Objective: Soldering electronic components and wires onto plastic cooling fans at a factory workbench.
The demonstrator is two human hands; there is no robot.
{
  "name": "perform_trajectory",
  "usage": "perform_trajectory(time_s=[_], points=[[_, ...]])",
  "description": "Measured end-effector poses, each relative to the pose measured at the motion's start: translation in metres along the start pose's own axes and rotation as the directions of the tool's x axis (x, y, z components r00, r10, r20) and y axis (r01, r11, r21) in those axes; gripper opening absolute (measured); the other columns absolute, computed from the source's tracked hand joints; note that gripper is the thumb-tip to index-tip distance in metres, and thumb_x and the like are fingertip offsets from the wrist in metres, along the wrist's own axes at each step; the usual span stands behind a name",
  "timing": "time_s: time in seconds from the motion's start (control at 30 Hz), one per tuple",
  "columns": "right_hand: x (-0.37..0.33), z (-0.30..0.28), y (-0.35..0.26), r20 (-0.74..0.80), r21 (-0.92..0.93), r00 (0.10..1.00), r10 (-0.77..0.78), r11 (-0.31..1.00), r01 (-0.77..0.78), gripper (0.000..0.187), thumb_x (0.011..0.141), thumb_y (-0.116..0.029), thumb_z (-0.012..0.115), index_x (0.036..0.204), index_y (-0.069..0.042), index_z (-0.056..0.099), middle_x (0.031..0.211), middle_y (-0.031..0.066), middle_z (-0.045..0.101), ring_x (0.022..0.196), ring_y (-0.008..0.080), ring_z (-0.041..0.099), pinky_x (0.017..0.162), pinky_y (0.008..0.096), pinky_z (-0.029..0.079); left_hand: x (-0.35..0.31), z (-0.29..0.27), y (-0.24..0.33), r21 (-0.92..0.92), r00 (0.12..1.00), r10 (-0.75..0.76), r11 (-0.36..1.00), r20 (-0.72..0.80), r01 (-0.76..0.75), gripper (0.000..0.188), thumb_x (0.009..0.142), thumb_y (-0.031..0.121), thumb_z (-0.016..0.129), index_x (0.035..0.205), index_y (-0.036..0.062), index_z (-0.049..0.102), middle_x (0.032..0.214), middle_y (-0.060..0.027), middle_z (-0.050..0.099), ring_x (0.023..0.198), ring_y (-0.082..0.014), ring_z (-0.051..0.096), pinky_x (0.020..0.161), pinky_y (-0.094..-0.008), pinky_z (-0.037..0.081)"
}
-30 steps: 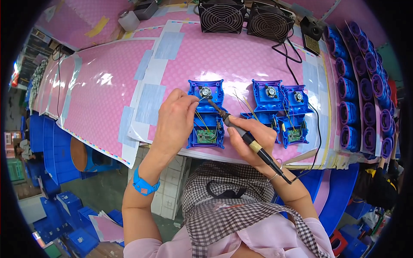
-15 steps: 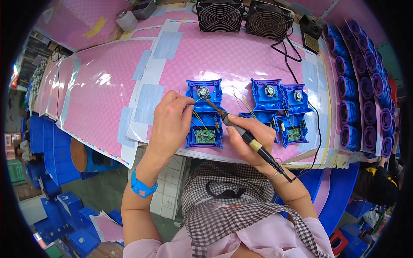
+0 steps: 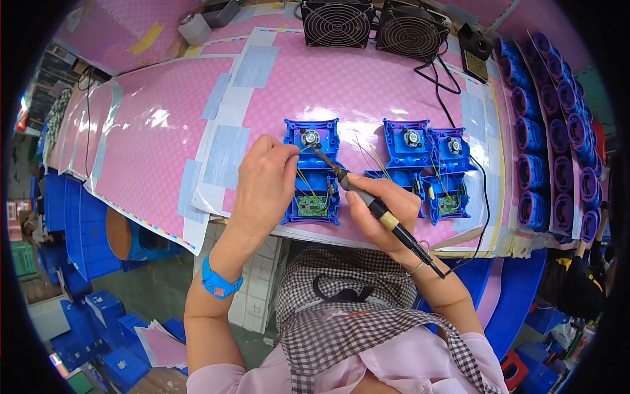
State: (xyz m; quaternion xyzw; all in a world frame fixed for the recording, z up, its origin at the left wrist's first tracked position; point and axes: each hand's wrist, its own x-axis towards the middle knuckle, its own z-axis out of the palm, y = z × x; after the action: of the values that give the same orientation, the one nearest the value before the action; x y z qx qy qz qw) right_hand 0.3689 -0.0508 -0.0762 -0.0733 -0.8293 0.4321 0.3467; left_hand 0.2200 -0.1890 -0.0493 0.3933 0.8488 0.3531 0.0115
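Note:
In my right hand (image 3: 387, 209) is a soldering iron (image 3: 375, 205), gripped like a pen, its tip at the lower edge of a small round speaker (image 3: 310, 138). That speaker sits in the upper half of an opened blue plastic housing (image 3: 293, 157). Thumb and fingertips of my left hand (image 3: 266, 180) pinch a thin wire (image 3: 304, 150) leading to the speaker, beside the iron's tip. The housing's lower half holds a green circuit board (image 3: 312, 205) with several thin wires rising from it. Whether the tip touches the wire end is too small to tell.
More opened blue housings (image 3: 407, 161) with speakers and boards lie to the right, the iron's black cord (image 3: 487, 190) beside them. Two black fans (image 3: 336, 25) and a soldering stand (image 3: 475, 49) are at the back. Rows of blue-purple housings (image 3: 529, 172) line the right side.
My left hand has shifted very slightly, still pinching the wire. The soldering iron stays almost in place, its tip by the speaker.

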Motion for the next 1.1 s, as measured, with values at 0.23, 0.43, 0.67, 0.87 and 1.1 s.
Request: perform_trajectory(time_s=[0.23, 0.43, 0.67, 0.87, 1.1], points=[[0.0011, -0.0002, -0.0020, 0.001, 0.016, 1.000, 0.000, 1.000, 0.000, 0.024, 0.077, -0.003, 0.072, 0.100, 0.001, 0.068, 0.085, 0.0139, 0.072, 0.066, 0.0182, 0.068, 0.057, 0.0259, 0.051, 0.0007, 0.0007, 0.0030, 0.014, 1.000, -0.003, 1.000, -0.031, 0.003, 0.010, 0.081, -0.001, 0.063, 0.089, -0.0040, 0.068, 0.084, -0.0166, 0.060, 0.079, -0.0326, 0.061, 0.071, -0.0417, 0.049], [0.0008, -0.0004, -0.0017, 0.005, 0.012, 1.000, -0.012, 1.000, 0.012, 0.024, 0.076, -0.002, 0.072, 0.100, 0.002, 0.068, 0.086, 0.0141, 0.072, 0.067, 0.0196, 0.069, 0.058, 0.0268, 0.052, 0.0000, 0.0034, 0.0043, 0.007, 0.999, 0.000, 1.000, -0.043, 0.000, 0.009, 0.081, -0.002, 0.062, 0.088, -0.0046, 0.067, 0.084, -0.0170, 0.060, 0.079, -0.0329, 0.061, 0.070, -0.0419, 0.049], [0.0019, -0.0012, -0.0034, 0.016, -0.004, 1.000, -0.015, 1.000, 0.015, 0.025, 0.076, -0.002, 0.073, 0.100, 0.002, 0.068, 0.086, 0.0144, 0.071, 0.068, 0.0207, 0.069, 0.059, 0.0274, 0.053, 0.0000, 0.0033, 0.0039, 0.013, 1.000, 0.001, 1.000, -0.021, -0.001, 0.010, 0.082, -0.001, 0.061, 0.090, -0.0042, 0.067, 0.086, -0.0168, 0.059, 0.080, -0.0333, 0.061, 0.071, -0.0419, 0.049], [0.0022, -0.0015, -0.0035, 0.030, -0.006, 0.999, -0.015, 1.000, 0.016, 0.024, 0.076, -0.002, 0.073, 0.099, 0.002, 0.067, 0.085, 0.0149, 0.071, 0.068, 0.0213, 0.069, 0.059, 0.0277, 0.053, 0.0004, 0.0035, 0.0040, 0.017, 1.000, 0.009, 1.000, -0.025, -0.009, 0.010, 0.082, -0.002, 0.061, 0.090, -0.0039, 0.066, 0.086, -0.0166, 0.059, 0.081, -0.0333, 0.061, 0.071, -0.0419, 0.049], [0.0020, -0.0016, -0.0023, 0.027, 0.003, 0.999, -0.023, 1.000, 0.023, 0.024, 0.076, -0.002, 0.072, 0.099, 0.002, 0.067, 0.087, 0.0148, 0.072, 0.069, 0.0214, 0.070, 0.061, 0.0280, 0.053, 0.0009, 0.0047, 0.0032, 0.016, 1.000, 0.012, 1.000, -0.024, -0.011, 0.010, 0.082, -0.002, 0.062, 0.090, -0.0039, 0.067, 0.087, -0.0166, 0.059, 0.081, -0.0333, 0.061, 0.071, -0.0418, 0.049]])
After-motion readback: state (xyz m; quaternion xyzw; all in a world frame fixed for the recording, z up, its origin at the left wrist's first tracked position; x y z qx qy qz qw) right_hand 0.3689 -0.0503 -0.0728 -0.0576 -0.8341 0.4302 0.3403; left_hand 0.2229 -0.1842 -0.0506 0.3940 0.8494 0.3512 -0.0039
